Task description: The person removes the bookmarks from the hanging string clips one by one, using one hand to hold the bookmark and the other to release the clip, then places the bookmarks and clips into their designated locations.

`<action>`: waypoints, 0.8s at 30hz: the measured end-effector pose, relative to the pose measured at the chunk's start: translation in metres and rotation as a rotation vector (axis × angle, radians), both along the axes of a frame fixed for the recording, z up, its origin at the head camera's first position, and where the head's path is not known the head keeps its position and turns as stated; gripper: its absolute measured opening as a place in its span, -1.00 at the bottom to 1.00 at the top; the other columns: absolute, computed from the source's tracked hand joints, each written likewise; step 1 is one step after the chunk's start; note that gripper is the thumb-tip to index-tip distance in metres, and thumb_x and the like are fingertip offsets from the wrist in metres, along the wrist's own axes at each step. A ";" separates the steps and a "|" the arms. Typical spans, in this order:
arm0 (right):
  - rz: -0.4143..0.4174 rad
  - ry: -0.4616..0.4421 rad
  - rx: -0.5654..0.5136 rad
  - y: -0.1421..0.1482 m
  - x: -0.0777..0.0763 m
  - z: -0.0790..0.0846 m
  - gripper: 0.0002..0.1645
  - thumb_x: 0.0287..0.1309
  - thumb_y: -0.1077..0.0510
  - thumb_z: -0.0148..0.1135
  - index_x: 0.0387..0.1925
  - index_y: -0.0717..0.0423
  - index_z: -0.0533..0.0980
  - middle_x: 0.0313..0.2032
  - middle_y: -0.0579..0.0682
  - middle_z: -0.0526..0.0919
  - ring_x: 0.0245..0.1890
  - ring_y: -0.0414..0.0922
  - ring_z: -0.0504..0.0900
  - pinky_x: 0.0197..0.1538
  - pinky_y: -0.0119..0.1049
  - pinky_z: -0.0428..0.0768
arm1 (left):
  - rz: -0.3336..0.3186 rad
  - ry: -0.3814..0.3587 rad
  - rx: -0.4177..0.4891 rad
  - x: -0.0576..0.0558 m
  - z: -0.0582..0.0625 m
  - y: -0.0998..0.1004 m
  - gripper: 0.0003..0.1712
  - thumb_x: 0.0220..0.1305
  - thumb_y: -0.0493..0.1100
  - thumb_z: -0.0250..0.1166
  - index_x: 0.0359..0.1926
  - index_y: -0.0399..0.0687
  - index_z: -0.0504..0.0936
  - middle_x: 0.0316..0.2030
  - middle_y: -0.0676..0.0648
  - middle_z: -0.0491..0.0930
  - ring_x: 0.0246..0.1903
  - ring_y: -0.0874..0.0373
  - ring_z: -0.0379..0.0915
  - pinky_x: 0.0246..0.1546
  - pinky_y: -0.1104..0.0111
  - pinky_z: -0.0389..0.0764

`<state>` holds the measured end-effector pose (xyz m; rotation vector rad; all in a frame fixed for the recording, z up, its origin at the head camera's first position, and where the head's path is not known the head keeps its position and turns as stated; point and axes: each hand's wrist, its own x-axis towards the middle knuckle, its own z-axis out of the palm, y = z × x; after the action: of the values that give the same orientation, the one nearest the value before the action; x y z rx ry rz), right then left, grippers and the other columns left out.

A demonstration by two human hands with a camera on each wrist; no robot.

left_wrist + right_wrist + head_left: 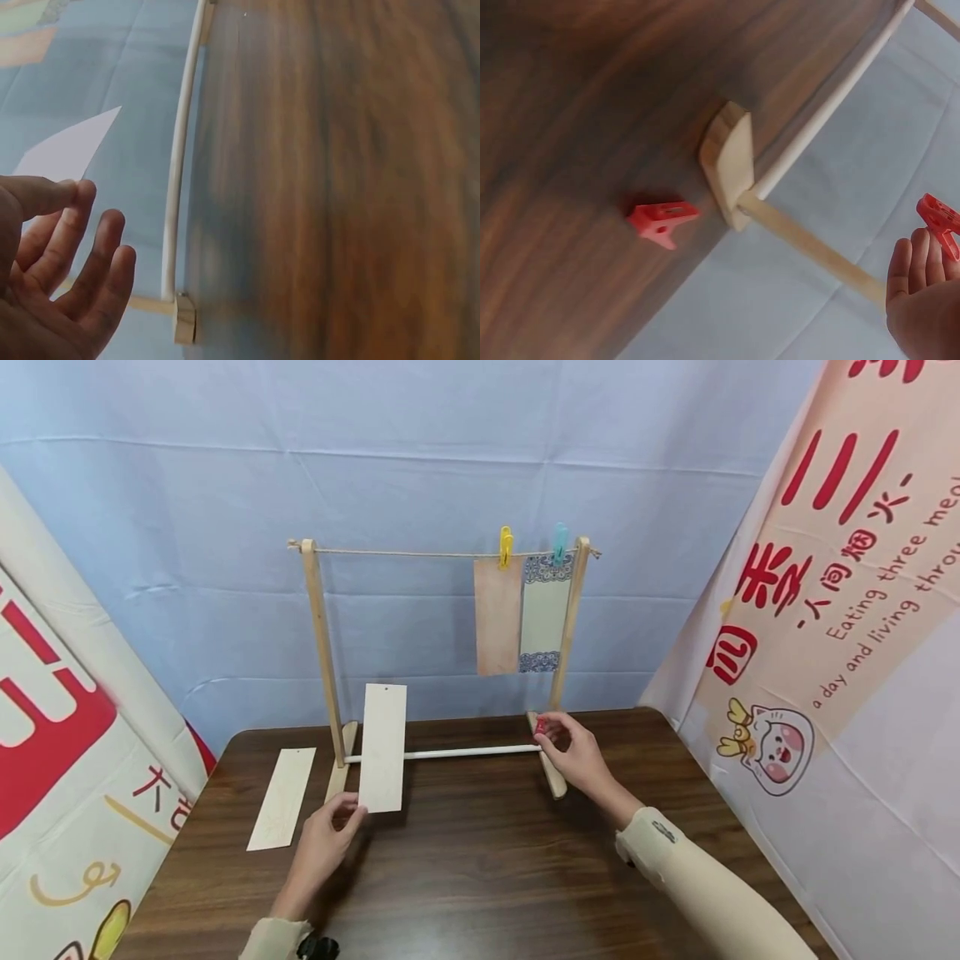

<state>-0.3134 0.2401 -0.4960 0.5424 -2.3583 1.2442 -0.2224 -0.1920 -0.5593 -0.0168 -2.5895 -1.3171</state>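
Note:
My left hand (pixel 324 842) pinches a blank cream card strip (pixel 383 747) between thumb and finger at its lower left corner. The card stands upright above the table, with a small hole near its top. In the left wrist view only a pale corner of this card (pixel 67 150) shows past the fingers. My right hand (pixel 576 755), by the foot of the wooden rack, holds a red clothespin (pixel 939 223). A second red clothespin (pixel 658 221) lies on the table near that foot, visible only in the right wrist view.
A string (pixel 405 553) spans the rack's posts. A pinkish card (pixel 498 618) hangs from it by a yellow clothespin (pixel 506 547), and a patterned card (pixel 545 614) by a blue clothespin (pixel 560 543). Another cream card (pixel 282 799) lies left. A white rod (pixel 465 752) joins the posts low down.

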 end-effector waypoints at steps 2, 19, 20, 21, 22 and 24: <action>-0.004 0.003 -0.002 0.004 0.001 -0.003 -0.57 0.33 0.36 0.46 0.20 0.31 0.61 -0.18 0.11 0.76 -0.18 0.01 0.71 -0.11 -0.06 0.71 | 0.003 -0.006 -0.006 0.002 0.000 -0.003 -0.80 0.50 -0.20 0.41 0.07 -0.14 0.75 -0.14 -0.07 0.82 -0.08 0.00 0.72 0.03 0.12 0.70; -0.056 0.006 -0.023 0.037 0.013 -0.023 -0.56 0.33 0.39 0.45 0.20 0.31 0.59 -0.16 0.15 0.75 -0.15 0.01 0.70 -0.08 -0.03 0.72 | 0.022 0.003 -0.066 0.015 0.001 -0.034 -0.84 0.49 -0.20 0.42 0.01 -0.14 0.74 -0.14 -0.10 0.83 -0.09 -0.02 0.73 -0.01 0.22 0.70; -0.057 0.006 -0.031 0.039 0.013 -0.024 -0.55 0.32 0.39 0.46 0.20 0.30 0.59 -0.16 0.14 0.75 -0.15 0.00 0.69 -0.08 -0.07 0.72 | 0.022 0.000 -0.069 0.016 0.002 -0.035 -0.84 0.50 -0.20 0.41 0.01 -0.13 0.74 -0.14 -0.10 0.83 -0.08 -0.03 0.73 0.00 0.21 0.70; -0.057 0.003 -0.041 0.041 0.014 -0.025 -0.55 0.32 0.39 0.46 0.20 0.30 0.58 -0.17 0.14 0.75 -0.15 0.00 0.69 -0.08 -0.09 0.72 | 0.024 -0.005 -0.071 0.017 0.003 -0.037 -0.84 0.50 -0.20 0.41 0.02 -0.13 0.73 -0.14 -0.11 0.83 -0.07 -0.04 0.73 0.01 0.20 0.70; -0.057 0.003 -0.049 0.043 0.014 -0.026 -0.55 0.31 0.39 0.47 0.20 0.30 0.58 -0.17 0.15 0.75 -0.16 0.00 0.69 -0.09 -0.09 0.72 | 0.026 -0.008 -0.073 0.018 0.004 -0.039 -0.83 0.51 -0.20 0.41 0.03 -0.13 0.73 -0.13 -0.12 0.83 -0.06 -0.05 0.74 0.02 0.18 0.70; -0.067 0.006 -0.053 0.047 0.016 -0.028 -0.55 0.30 0.40 0.47 0.18 0.29 0.57 -0.17 0.15 0.74 -0.17 0.02 0.69 -0.10 -0.09 0.72 | 0.028 -0.017 -0.078 0.020 0.005 -0.043 -0.82 0.52 -0.20 0.40 0.05 -0.14 0.73 -0.12 -0.13 0.82 -0.04 -0.08 0.74 0.05 0.14 0.70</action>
<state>-0.2979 0.2872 -0.5243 0.4461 -2.3115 1.2695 -0.2029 -0.2348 -0.5539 0.0178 -2.6439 -1.2114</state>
